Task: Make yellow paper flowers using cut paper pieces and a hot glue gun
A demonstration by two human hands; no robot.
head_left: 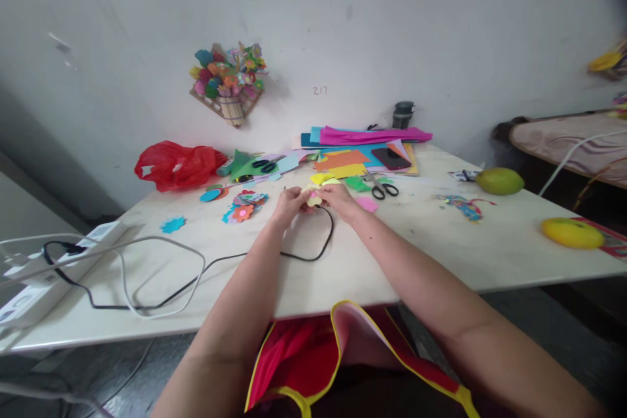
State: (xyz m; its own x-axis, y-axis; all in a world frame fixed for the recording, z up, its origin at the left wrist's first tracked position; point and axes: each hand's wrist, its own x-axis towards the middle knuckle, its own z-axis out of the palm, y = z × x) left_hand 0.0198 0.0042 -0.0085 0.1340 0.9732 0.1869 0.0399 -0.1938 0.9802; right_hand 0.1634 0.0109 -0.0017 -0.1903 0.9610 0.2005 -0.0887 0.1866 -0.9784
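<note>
Over the middle of the table, my left hand (290,202) and my right hand (337,199) meet at a small pale yellow paper flower (314,197) with a pink centre. Fingers of both hands pinch its edges from either side. A black cord (329,243) loops up to just below the flower; whatever it joins there is hidden by the hands. Behind them lie yellow paper scraps (323,178). Black-handled scissors (385,191) rest right of my right hand, near a pink paper piece (366,203). Left of my left hand is a pile of cut paper flowers (243,209).
Coloured paper sheets (343,160), a phone (390,158), a second pair of scissors (267,164) and a red plastic bag (179,166) line the back. A power strip (63,268) with looping cables occupies the left. Two mangoes (499,181) sit far right.
</note>
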